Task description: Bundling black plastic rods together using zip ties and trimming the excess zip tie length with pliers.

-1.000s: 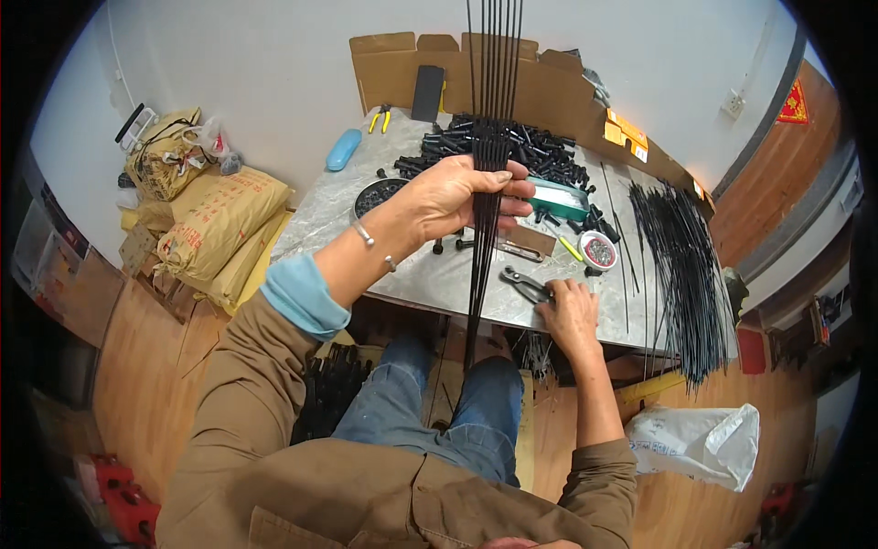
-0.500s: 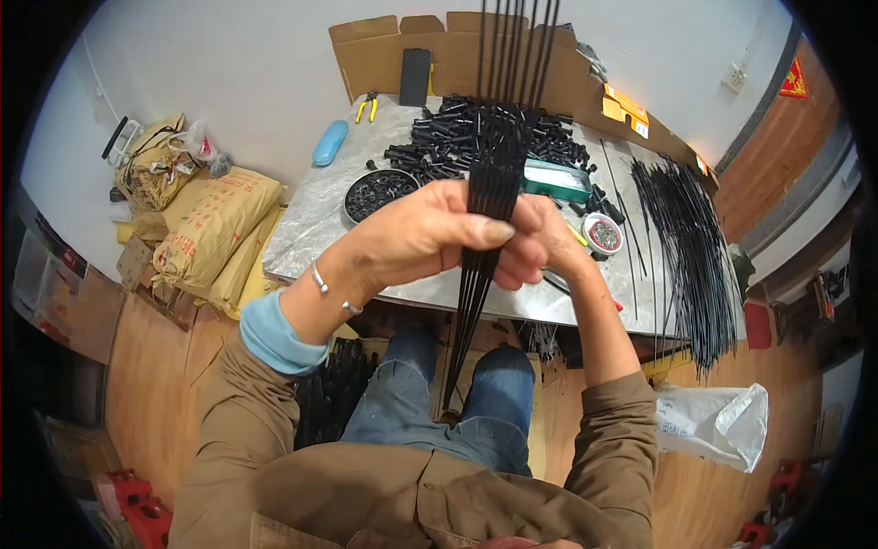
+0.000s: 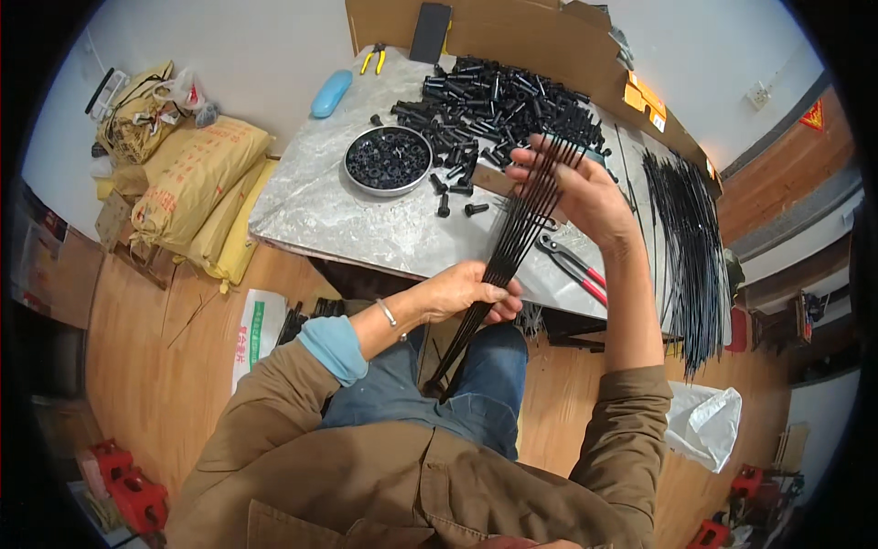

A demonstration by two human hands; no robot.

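Observation:
A bundle of thin black rods (image 3: 523, 224) slants between my hands, from my lap up over the table's front edge. Its lower part is gripped by my left hand (image 3: 471, 295), thumb on top, just in front of the table. My right hand (image 3: 585, 197) holds the upper end, where the rods spread side by side between thumb and fingers. Nearest that hand lie end-cutting pincers with red handles (image 3: 583, 274). Beyond the bundle, a heap of black bolt-like parts (image 3: 494, 96) covers the back of the table. A round metal dish (image 3: 389, 191) of small black rings stands left.
Long black rods (image 3: 686, 256) hang over the right edge of the grey table (image 3: 306, 206). Yellow-handled pliers (image 3: 373, 59), a blue case (image 3: 331, 93) and a dark flat slab (image 3: 431, 33) lie at the back left. Cardboard (image 3: 540, 32) screens the rear; filled sacks (image 3: 197, 183) stand left.
Both hands have moved apart along the bundle: the left down toward my lap, the right up to its upper end. The bundle has come lower and tilted right; the dish now shows fully.

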